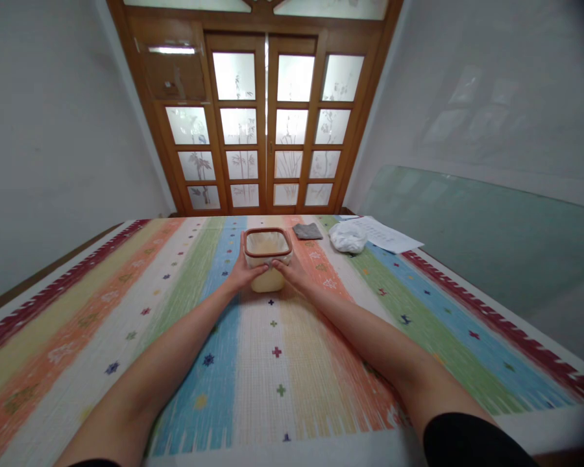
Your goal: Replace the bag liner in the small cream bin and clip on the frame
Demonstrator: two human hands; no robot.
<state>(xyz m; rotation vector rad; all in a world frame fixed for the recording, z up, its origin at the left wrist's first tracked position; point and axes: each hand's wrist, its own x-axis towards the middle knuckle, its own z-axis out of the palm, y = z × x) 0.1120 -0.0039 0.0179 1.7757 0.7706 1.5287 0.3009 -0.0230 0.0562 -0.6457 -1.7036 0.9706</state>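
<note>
A cream-coloured bin (267,281) with a brown rim stands upright at the middle of the table, lined with a thin translucent bag that folds over below the rim. My left hand (244,269) grips its left side, the thumb lying across the front. On the right side my right hand (291,269) holds it the same way, and the two thumbs nearly meet at the front. The fingers behind the bin are mostly hidden.
A striped cloth (260,376) covers the table. Right of the bin lie a folded grey cloth (307,231), a crumpled white plastic bag (348,237) and printed paper sheets (389,235). A glass panel (467,233) leans along the right wall. Wooden doors stand beyond the table.
</note>
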